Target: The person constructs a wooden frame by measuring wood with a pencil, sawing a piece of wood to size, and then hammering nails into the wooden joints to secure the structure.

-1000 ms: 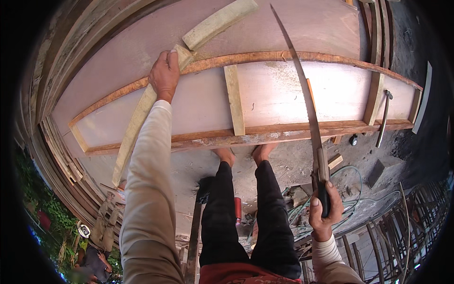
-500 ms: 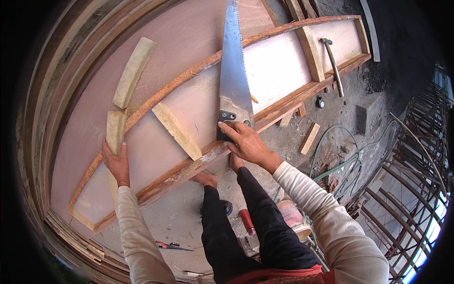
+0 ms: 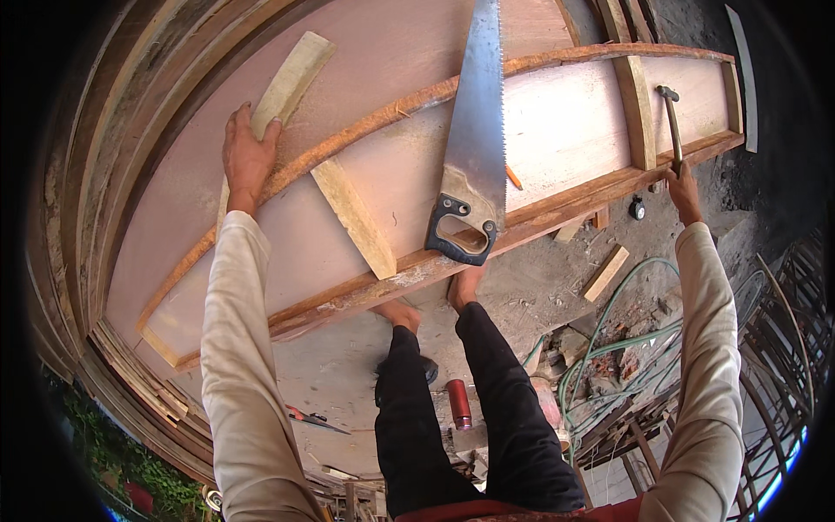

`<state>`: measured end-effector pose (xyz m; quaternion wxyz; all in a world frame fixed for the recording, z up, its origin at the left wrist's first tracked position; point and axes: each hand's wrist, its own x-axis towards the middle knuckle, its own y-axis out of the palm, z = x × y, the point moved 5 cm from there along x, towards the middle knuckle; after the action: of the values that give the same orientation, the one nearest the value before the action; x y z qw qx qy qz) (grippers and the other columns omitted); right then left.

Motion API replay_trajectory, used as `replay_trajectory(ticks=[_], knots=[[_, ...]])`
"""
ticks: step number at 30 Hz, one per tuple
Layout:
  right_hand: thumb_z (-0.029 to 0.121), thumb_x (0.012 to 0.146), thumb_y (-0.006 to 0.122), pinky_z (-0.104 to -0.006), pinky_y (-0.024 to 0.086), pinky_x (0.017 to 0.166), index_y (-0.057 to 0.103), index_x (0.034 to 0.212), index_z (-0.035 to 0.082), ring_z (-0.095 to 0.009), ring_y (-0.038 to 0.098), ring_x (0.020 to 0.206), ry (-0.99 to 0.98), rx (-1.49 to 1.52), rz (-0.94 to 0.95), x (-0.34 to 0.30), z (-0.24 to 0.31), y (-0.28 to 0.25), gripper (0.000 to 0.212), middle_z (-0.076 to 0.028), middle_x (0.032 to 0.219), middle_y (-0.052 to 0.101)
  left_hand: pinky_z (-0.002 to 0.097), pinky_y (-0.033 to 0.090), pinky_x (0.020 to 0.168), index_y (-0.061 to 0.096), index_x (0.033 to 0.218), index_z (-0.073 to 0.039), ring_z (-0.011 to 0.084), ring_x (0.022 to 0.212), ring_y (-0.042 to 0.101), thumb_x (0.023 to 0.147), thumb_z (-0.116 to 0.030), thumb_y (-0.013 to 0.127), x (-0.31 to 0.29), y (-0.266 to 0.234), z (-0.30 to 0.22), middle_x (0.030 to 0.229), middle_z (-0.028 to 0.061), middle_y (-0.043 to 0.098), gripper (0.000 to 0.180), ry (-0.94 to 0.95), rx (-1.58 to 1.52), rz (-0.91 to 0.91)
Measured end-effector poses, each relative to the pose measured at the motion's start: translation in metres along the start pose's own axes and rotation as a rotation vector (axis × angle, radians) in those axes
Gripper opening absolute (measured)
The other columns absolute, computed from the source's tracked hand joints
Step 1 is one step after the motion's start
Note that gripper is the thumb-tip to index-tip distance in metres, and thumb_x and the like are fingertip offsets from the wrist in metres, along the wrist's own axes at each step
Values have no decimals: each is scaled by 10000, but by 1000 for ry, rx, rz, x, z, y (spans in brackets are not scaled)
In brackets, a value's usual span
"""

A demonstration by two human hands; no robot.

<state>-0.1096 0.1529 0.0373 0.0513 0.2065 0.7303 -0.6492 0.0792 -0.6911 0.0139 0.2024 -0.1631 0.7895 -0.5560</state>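
Observation:
My left hand (image 3: 247,161) is closed around the lower end of a short curved wood block (image 3: 294,80) on the pink panel (image 3: 400,48), left of a curved wooden rib (image 3: 348,139). Part of a second wood piece shows beside the left wrist, mostly hidden by my hand. At the right, my right hand (image 3: 684,191) grips the handle end of a hammer (image 3: 673,122), whose head rests over the framed panel. A handsaw (image 3: 474,130) lies across the frame between my hands, blade pointing away, its black handle on the near rail (image 3: 557,207).
Wood crosspieces (image 3: 357,217) span the frame. A pencil (image 3: 513,177) lies beside the saw blade. On the ground are a round tape measure (image 3: 637,208), a wood offcut (image 3: 606,273), a green hose (image 3: 600,348) and a red flask (image 3: 458,404). Stacked planks (image 3: 78,174) curve along the left.
My right hand has left the saw handle and taken hold of the hammer at the right. My left hand has moved up from the lower wood piece to the upper block.

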Motion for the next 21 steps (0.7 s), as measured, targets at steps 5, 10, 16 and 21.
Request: replay_trajectory(ticks=[5, 10, 16, 21], knots=[[109, 926, 466, -545, 503, 772, 456, 1250, 20, -514, 668, 881, -87, 324, -51, -29, 59, 21, 336, -342, 969, 667, 503, 439, 1076, 422, 1470, -49, 453, 1276, 537, 870, -368, 744, 31, 23, -8, 1386, 257, 548, 752, -161, 248, 154], [142, 904, 503, -440, 478, 545, 490, 1117, 22, -314, 621, 635, 35, 447, 63, -40, 81, -4, 244, -180, 766, 626, 515, 467, 1026, 464, 1414, -61, 467, 1194, 579, 848, -347, 770, 23, 9, -11, 1296, 249, 595, 705, -112, 228, 82], [209, 911, 600, -278, 331, 372, 521, 943, 99, -84, 391, 424, 237, 971, 92, -70, 91, -12, 139, 26, 620, 448, 416, 527, 955, 492, 1361, 29, 328, 1096, 648, 878, -332, 760, -35, -49, -79, 1221, 220, 622, 660, -161, -514, 107], [172, 939, 654, -257, 347, 419, 500, 1039, 121, -65, 400, 500, 319, 1465, 197, -183, 155, 8, 190, 43, 684, 422, 413, 587, 821, 493, 1345, -26, 250, 912, 671, 950, -434, 685, -149, -70, -93, 1085, 149, 624, 600, -289, -1757, 278]])
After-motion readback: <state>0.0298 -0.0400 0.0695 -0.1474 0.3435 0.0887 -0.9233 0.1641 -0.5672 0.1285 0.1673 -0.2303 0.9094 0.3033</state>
